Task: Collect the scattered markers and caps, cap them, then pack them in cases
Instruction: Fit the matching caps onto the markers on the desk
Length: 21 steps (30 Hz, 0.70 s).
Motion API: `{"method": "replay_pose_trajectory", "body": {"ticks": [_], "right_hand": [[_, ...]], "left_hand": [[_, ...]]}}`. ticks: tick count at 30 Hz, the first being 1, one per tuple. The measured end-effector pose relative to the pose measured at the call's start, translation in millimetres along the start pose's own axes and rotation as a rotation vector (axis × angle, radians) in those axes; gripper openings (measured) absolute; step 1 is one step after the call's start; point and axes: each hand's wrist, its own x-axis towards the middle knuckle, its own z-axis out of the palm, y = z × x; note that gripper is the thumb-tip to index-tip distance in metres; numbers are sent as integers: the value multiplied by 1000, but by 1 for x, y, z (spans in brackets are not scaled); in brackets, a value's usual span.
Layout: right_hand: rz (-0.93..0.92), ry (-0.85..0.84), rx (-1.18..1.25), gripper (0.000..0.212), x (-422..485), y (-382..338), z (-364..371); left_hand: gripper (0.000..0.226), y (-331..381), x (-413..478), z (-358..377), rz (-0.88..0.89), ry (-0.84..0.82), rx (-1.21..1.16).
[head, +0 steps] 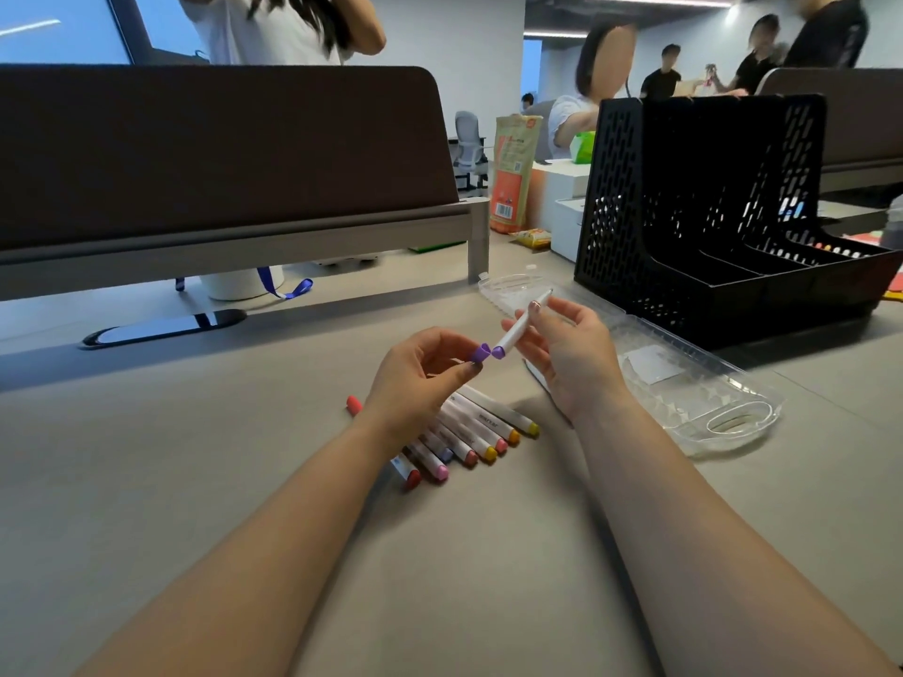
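My left hand [420, 378] pinches a purple cap [481, 353] above the desk. My right hand [567, 349] holds a white marker [520, 324] with a purple end, tilted so that end points at the cap; the two almost touch. Under my left hand lies a row of several capped white markers [469, 439] with red, pink, orange and yellow ends. A clear plastic case [684, 383] lies open on the desk to the right of my right hand, partly hidden by it.
A black mesh file organiser [723, 227] stands behind the case at the right. A brown desk divider [220, 153] runs along the far left. Several people are in the background. A cable slot [166, 329] sits in the grey desk at left.
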Motion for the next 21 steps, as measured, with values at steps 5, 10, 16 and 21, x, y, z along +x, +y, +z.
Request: {"method": "replay_pose_trajectory", "body": {"ticks": [5,10,16,21], "right_hand": [[-26,-45,-169,30,2,2,-1],[-182,-161,-488,17,0,6,0],[-378,-290,-798,12,-5,13,2],[-388,-338,-835,12,-6,14,3]], "left_hand": [[12,-5,3,-3,33,78,39],[18,-5,4,-8,-20,227,-69],[22,-9,9,-13,-89,299,-137],[24,-10,9,-14,-87,336,-120]]}}
